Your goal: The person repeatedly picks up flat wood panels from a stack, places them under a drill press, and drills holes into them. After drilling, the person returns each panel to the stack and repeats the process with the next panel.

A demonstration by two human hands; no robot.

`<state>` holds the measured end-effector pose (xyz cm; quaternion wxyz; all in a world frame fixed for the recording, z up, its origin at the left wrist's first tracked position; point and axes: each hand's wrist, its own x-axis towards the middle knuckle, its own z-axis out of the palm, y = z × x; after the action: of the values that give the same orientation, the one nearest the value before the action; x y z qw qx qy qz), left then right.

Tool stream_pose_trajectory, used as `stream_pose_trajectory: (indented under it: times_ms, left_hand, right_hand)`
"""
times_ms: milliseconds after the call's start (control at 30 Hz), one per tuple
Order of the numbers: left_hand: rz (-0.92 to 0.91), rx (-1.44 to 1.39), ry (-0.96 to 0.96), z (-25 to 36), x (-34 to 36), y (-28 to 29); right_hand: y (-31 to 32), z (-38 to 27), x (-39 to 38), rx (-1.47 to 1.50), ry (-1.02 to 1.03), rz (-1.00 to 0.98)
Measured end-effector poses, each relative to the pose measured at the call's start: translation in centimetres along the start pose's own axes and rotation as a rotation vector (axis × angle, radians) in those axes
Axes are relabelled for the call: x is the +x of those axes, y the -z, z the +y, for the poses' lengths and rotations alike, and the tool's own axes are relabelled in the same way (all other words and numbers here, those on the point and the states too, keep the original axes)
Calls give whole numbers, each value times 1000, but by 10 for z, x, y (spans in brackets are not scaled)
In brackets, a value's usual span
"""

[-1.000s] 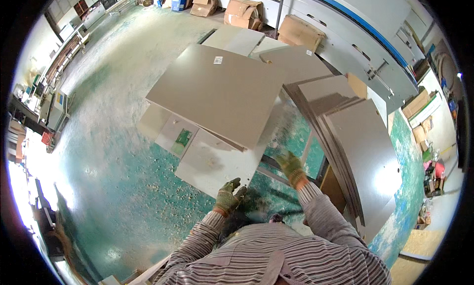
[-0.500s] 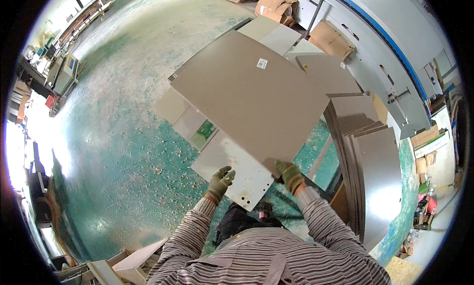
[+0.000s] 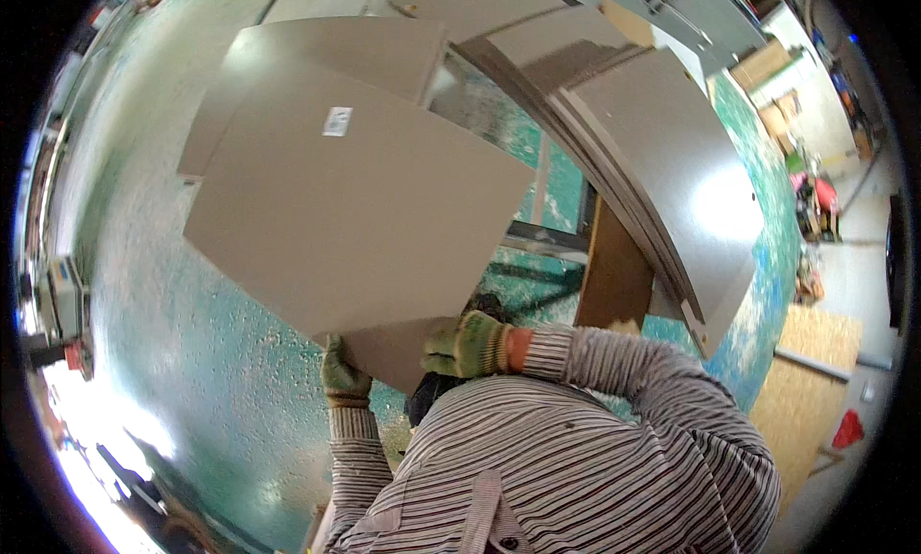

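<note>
A large grey-brown flat panel (image 3: 365, 209) with a white label (image 3: 338, 121) on its face lies tilted across the view in front of me. My gloved left hand (image 3: 343, 374) grips its near left edge, thumb up along the side and the other fingers partly hidden. At the near right edge my gloved right hand (image 3: 468, 345) holds the same panel, its fingertips slightly blurred. Beyond it, another panel of the same colour (image 3: 384, 47) shows from underneath.
Several grey panels (image 3: 662, 151) stand stacked and leaning on my right, beside a brown board (image 3: 619, 266) and a dark metal frame bar (image 3: 547, 237). A chipboard sheet (image 3: 806, 381) is at far right. Chips litter the green floor (image 3: 230, 362).
The view has swung right. My left hand, earlier over a white perforated board with bent fingers, now grips the labelled panel. The panel is closer to my body and turned, covering that white board.
</note>
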<state>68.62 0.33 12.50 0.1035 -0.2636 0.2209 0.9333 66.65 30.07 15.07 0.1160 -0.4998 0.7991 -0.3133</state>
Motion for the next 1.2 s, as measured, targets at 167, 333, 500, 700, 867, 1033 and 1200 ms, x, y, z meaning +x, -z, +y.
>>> stream_pose_trajectory:
  times_ms: [167, 333, 500, 700, 867, 1033, 1200]
  left_hand:
    - [110, 196, -51, 10, 3, -10]
    - [72, 292, -53, 30, 11, -8]
    - [72, 296, -9, 41, 14, 10]
    - [116, 229, -26, 68, 29, 40]
    - [213, 359, -3, 88, 33, 43]
    - [270, 398, -26, 83, 34, 20]
    - [164, 339, 63, 87, 34, 16]
  right_hand:
    - [35, 25, 55, -300, -135, 211]
    - [114, 120, 13, -429, -617, 288]
    - [173, 185, -54, 1, -1086, 81]
    - [128, 162, -73, 1483, -1035, 736]
    - [83, 143, -102, 1712, -850, 769]
    - [67, 135, -100, 1754, -792, 754]
    - [68, 127, -104, 1683, -643, 810]
